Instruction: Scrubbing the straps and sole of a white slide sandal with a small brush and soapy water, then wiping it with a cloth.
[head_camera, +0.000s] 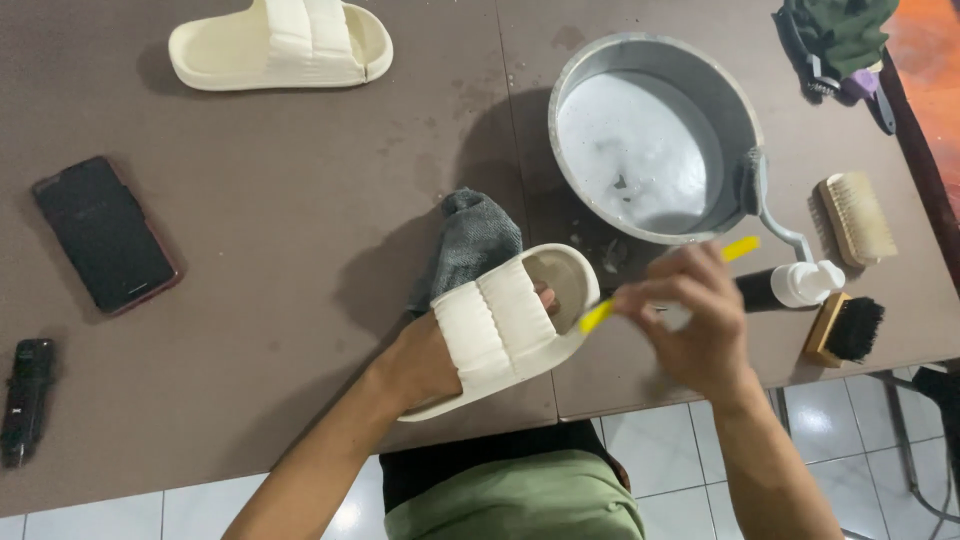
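You see a cream slide sandal (505, 325) with ribbed padding at the centre of the frame, and its cream twin (282, 42) at the upper left. The toothbrush (600, 314) is bright yellow. A dark grey cloth (472, 240) lies on the dull brown surface (300, 250). The basin (655, 135) at the upper centre is grey with pale, whitish water. At the right, one brush (858, 218) has tan bristles, another (845, 330) black bristles on pale wood. The phone (105, 233) at the left is black with a reddish edge.
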